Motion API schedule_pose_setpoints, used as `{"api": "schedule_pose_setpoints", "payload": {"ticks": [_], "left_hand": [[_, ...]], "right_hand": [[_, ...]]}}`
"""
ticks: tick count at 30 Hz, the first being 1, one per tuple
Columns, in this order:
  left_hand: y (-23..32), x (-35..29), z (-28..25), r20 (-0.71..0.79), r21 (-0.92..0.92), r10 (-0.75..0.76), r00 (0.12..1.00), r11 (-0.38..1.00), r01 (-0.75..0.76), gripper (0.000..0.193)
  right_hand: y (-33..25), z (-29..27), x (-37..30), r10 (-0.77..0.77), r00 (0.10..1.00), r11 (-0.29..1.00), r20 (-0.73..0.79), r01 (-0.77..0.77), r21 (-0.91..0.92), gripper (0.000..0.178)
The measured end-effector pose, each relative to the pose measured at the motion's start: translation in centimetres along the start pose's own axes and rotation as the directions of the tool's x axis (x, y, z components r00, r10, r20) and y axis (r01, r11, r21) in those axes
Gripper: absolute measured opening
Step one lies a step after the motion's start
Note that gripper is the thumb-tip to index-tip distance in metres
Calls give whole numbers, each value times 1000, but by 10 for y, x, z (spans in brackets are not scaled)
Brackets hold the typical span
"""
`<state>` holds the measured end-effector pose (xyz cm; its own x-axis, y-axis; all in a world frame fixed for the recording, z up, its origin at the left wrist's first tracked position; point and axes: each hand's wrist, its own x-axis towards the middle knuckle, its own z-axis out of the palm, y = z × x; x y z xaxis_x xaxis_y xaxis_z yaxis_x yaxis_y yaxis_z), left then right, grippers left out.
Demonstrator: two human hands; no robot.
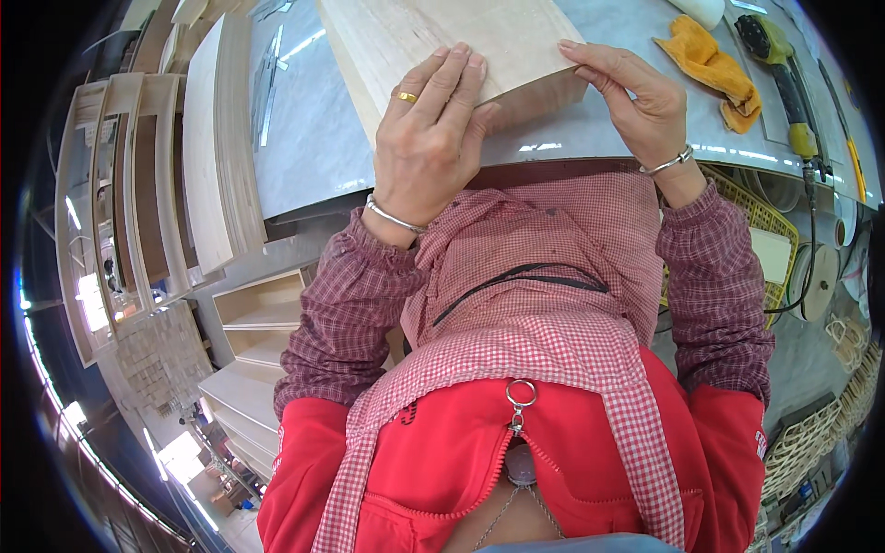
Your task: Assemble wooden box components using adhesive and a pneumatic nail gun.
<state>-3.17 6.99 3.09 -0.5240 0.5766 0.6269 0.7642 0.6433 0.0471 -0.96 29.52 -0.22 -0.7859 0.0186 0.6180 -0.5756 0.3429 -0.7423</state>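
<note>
A pale wooden board [406, 32] lies at the near edge of the grey-blue worktable, running out of the top of the picture. My left hand [429, 129] rests on its upper face with the fingers stretched flat, and the thumb comes down by the near edge. At the board's near right corner, my right hand [636, 97] has thumb and fingers closed on the edge. Part of those fingers is hidden, as is the board's underside. A darker brown face [535, 100] shows below the near edge; whether it is a side wall or a reflection, I cannot tell.
An orange cloth [710, 64] and a black and yellow-green power tool [784, 88] with a hose lie on the worktable [304, 120] at the right. Stacked wooden panels [217, 138] stand at the left. A yellow basket [765, 221] is below the table's right end.
</note>
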Motion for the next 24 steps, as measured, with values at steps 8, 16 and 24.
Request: {"api": "schedule_pose_setpoints", "payload": {"ticks": [8,16,24], "left_hand": [[-4,-2,1,37,29,55,998,998,-56,40],[1,2,-4,56,10,60,997,998,-60,40],[4,4,-8,101,11,31,994,999,-32,40]], "right_hand": [[-2,-2,-2,135,990,990,29,-136,36,27],[-8,-7,-11,345,935,937,-81,-338,93,26],[-13,-4,-17,327,937,945,-124,-322,58,24]]}}
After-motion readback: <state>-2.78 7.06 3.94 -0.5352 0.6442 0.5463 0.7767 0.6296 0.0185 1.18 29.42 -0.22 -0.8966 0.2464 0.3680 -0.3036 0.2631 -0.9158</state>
